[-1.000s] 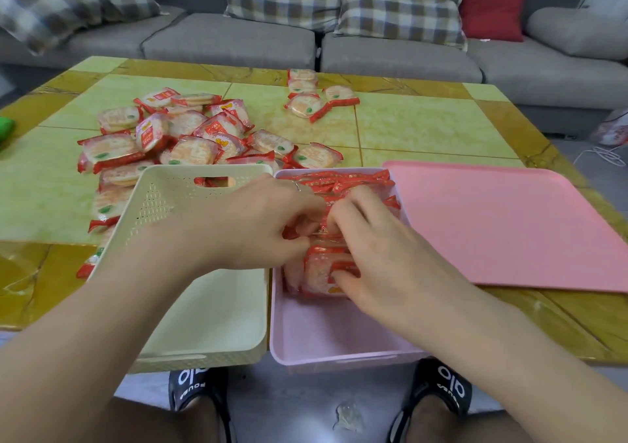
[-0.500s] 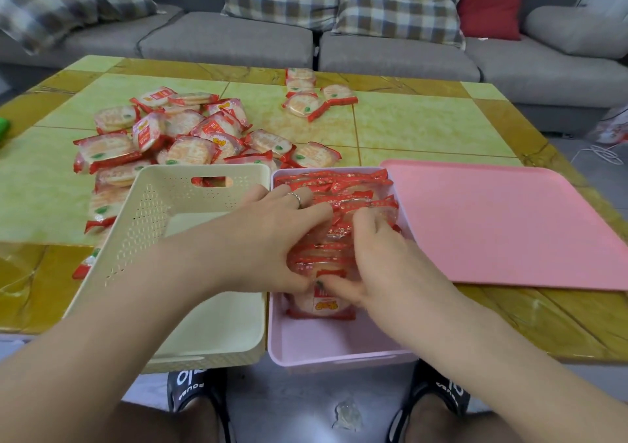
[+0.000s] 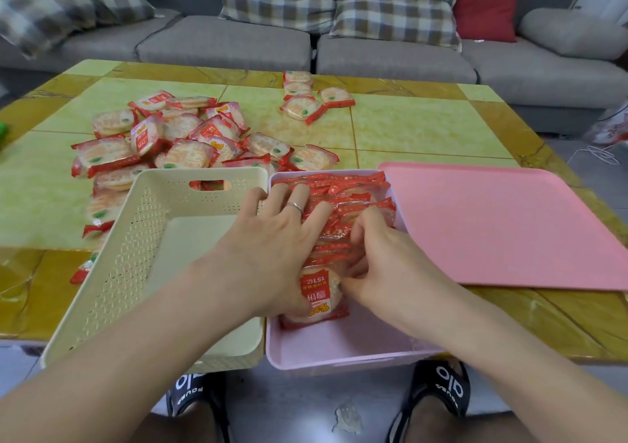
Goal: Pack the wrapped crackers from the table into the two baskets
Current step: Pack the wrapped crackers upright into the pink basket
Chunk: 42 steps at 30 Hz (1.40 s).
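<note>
My left fingers (image 3: 295,201) lie spread flat on the cracker row (image 3: 339,204); right fingers (image 3: 365,225) curl around its near packs, steadying them upright, I judge. Row: pink basket (image 3: 339,351). Cream basket (image 3: 163,238) empty; loose crackers (image 3: 176,143) on worktop (image 3: 424,126).

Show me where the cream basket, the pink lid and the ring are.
cream basket (image 3: 190,238): head view, bare inner floor.
pink lid (image 3: 503,225): head view, middle of its flat top.
ring (image 3: 295,207): head view, band on a left-hand finger.
</note>
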Each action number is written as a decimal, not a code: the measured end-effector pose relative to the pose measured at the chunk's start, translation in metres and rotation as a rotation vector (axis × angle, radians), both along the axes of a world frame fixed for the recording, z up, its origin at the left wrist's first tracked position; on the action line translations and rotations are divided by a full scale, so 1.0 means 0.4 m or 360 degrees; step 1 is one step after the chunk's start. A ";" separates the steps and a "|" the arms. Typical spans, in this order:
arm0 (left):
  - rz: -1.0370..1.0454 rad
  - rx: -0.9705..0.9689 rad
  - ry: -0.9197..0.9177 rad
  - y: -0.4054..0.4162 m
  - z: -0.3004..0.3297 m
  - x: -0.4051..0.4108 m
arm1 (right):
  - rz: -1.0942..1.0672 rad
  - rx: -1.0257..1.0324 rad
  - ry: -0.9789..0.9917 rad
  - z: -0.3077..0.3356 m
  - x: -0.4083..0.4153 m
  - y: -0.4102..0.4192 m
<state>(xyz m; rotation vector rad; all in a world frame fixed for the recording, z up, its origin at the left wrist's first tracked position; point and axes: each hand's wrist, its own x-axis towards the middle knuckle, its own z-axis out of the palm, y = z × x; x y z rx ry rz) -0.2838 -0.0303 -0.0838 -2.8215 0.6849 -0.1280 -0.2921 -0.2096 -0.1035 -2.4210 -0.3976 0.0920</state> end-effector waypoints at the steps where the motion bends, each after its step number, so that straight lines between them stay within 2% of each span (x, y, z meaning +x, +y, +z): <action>1: 0.0024 0.0020 0.0003 -0.003 -0.001 -0.002 | 0.0001 -0.0016 0.0004 -0.001 0.000 -0.002; 10: 0.0125 0.0009 -0.0029 -0.037 -0.029 -0.008 | 0.0027 -0.0338 -0.0156 -0.007 -0.001 0.015; 18: 0.0186 -0.0030 -0.0055 -0.052 -0.045 -0.016 | 0.0054 -0.0392 -0.0170 -0.013 -0.003 0.013; 26: 0.0224 -0.0066 0.0054 -0.042 -0.045 -0.021 | 0.0019 -0.0473 -0.0111 -0.012 -0.002 0.020; 32: 0.0234 -0.0128 0.0045 -0.041 -0.033 -0.032 | -0.0034 -0.0475 0.0012 -0.004 -0.010 0.025; 35: 0.0197 -0.0265 0.0230 -0.032 -0.016 -0.036 | -0.0012 -0.0447 0.0134 0.032 -0.019 0.012; 39: 0.0170 -0.0698 0.0584 0.034 0.091 -0.006 | 0.0080 -0.0286 0.0447 0.165 -0.008 -0.011; 42: 0.0376 -0.0921 0.0813 0.098 0.172 0.083 | 0.0020 -0.0156 0.0439 0.263 0.084 -0.024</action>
